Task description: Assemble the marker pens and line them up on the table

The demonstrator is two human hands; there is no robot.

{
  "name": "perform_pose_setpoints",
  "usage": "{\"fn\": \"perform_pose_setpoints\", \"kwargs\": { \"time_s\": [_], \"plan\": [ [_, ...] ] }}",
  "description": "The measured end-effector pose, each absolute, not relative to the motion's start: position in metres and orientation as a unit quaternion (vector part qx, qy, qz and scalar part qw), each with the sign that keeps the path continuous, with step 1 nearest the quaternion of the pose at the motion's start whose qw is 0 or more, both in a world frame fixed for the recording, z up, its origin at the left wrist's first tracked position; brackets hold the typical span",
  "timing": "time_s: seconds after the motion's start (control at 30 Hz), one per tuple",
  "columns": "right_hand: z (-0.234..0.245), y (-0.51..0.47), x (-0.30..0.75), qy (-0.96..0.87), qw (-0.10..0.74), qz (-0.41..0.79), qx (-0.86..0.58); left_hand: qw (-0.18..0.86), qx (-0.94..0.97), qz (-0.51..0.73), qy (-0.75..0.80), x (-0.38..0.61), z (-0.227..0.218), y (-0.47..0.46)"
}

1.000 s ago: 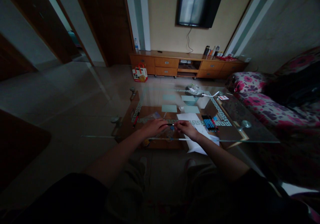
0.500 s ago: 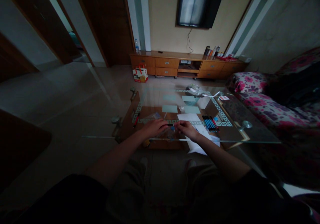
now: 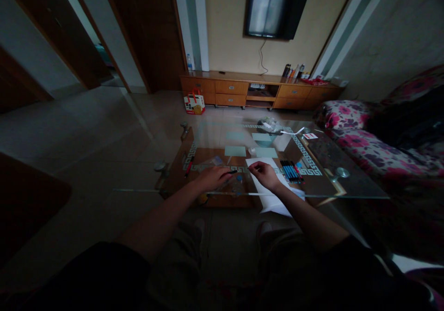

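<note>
Over the near edge of the glass table, my left hand is closed on a short dark pen part, which points to the right. My right hand is pinched a little apart from it; whatever its fingertips hold is too small to name. Beneath the right hand lies white paper, partly hanging over the edge. To its right is a row of several blue and black pens with red ones at the end. A small blue round thing shows between the hands.
Red and black pens lie at the table's left. Farther back are a plastic bag, a basket, and a white card. A flowered sofa borders the right; a wooden cabinet stands beyond.
My hands have come apart: the right one has moved slightly right, away from the pen part. That part stays in my left hand, which has barely moved.
</note>
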State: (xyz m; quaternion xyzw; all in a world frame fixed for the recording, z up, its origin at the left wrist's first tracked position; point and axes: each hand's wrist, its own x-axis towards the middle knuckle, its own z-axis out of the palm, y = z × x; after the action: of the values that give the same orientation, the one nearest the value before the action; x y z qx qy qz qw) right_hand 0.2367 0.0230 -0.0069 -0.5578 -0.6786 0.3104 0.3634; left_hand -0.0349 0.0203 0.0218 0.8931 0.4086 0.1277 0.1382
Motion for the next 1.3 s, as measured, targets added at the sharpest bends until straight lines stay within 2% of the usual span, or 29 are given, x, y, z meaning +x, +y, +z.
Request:
{"fn": "perform_pose_setpoints", "kwargs": {
  "time_s": [0.1, 0.17, 0.27, 0.4, 0.7, 0.87, 0.93, 1.03, 1.3],
  "plan": [
    [-0.003, 0.023, 0.256, -0.764, 0.254, 0.156, -0.572, 0.139, 0.893, 0.123, 0.411, -0.036, 0.02, 0.021],
    [0.0, 0.021, 0.263, -0.785, 0.188, 0.105, -0.581, 0.137, 0.893, 0.121, 0.411, -0.036, 0.019, 0.021],
    [0.004, 0.019, 0.264, -0.794, 0.118, 0.074, -0.591, 0.132, 0.893, 0.119, 0.414, -0.036, 0.018, 0.021],
    [0.002, 0.019, 0.26, -0.799, 0.085, 0.074, -0.591, 0.137, 0.895, 0.118, 0.409, -0.036, 0.019, 0.021],
    [-0.007, 0.024, 0.266, -0.795, 0.108, 0.108, -0.587, 0.146, 0.898, 0.123, 0.396, -0.037, 0.02, 0.021],
    [0.002, 0.023, 0.26, -0.773, 0.214, 0.112, -0.587, 0.146, 0.9, 0.133, 0.388, -0.036, 0.021, 0.021],
    [0.006, 0.021, 0.248, -0.763, 0.266, 0.148, -0.571, 0.152, 0.903, 0.144, 0.376, -0.034, 0.023, 0.021],
    [0.012, 0.013, 0.226, -0.75, 0.299, 0.247, -0.536, 0.173, 0.906, 0.16, 0.352, -0.029, 0.024, 0.021],
    [0.01, 0.006, 0.207, -0.715, 0.276, 0.393, -0.509, 0.191, 0.907, 0.177, 0.33, -0.025, 0.026, 0.017]
  ]
}}
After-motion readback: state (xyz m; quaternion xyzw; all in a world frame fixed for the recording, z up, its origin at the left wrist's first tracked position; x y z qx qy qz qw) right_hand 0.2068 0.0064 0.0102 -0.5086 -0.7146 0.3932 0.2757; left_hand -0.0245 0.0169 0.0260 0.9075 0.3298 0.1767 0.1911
